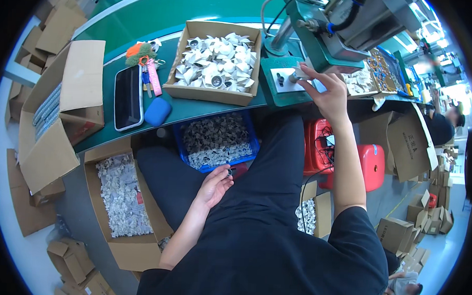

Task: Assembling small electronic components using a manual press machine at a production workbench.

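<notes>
My right hand reaches up to the bench press, with thumb and fingers pinched around a small pale part just above the white fixture plate. Fingertips hide much of that part. A dark peg stands on the plate, left of my fingers. Low over my lap, my left hand is palm up, its fingertips closed on a small dark ring-like piece. Beyond it, under the bench edge, sits a blue bin of small metal and white parts.
On the green bench stand a cardboard box of white pointed parts, a phone, a blue case and keys. A carton of small white parts lies at left. Red stools and a cable are at right.
</notes>
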{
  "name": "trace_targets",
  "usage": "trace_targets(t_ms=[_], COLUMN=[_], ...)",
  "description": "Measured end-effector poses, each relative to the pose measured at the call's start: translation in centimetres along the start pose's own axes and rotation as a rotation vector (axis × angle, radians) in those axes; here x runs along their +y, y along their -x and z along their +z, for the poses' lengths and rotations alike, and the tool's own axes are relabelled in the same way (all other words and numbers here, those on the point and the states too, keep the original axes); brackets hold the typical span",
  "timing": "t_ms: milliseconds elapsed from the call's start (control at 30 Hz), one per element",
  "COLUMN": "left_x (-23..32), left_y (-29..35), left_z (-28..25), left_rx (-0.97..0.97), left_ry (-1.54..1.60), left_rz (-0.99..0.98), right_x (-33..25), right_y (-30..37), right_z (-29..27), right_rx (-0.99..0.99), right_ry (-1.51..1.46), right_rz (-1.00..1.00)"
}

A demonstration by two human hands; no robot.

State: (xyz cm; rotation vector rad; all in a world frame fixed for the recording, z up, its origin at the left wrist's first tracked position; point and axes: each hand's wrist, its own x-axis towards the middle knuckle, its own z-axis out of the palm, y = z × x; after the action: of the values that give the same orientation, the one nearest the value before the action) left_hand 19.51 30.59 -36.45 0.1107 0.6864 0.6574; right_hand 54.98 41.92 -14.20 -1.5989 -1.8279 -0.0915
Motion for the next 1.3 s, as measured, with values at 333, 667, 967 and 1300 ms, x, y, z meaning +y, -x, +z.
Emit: trace_targets(t_ms=[333, 667, 967, 1300], left_x=[0.0, -0.2, -0.1, 0.1], left_y=[-0.7, -0.5, -1.7, -1.3], left_z=[-0.4, -0.7, -0.7, -0.4], left_rx=[-0.019, -0.004, -0.024, -0.018], left_ry=[0.002, 0.007, -0.001, 0.013], left_rz=[-0.019, -0.051, -0.03, -0.049], right_x=[-0.5, 2.7, 15.4, 3.1], right_y=[0.6, 1.5, -1.9, 0.6], right_z=[2.4, 1.3, 7.3, 5.0], right_rx=[0.224, 0.299, 0.133, 0.21], right_ry=[0.129, -0.122, -0.195, -0.308], right_rz=[-0.362, 0.137, 0.066, 0.071])
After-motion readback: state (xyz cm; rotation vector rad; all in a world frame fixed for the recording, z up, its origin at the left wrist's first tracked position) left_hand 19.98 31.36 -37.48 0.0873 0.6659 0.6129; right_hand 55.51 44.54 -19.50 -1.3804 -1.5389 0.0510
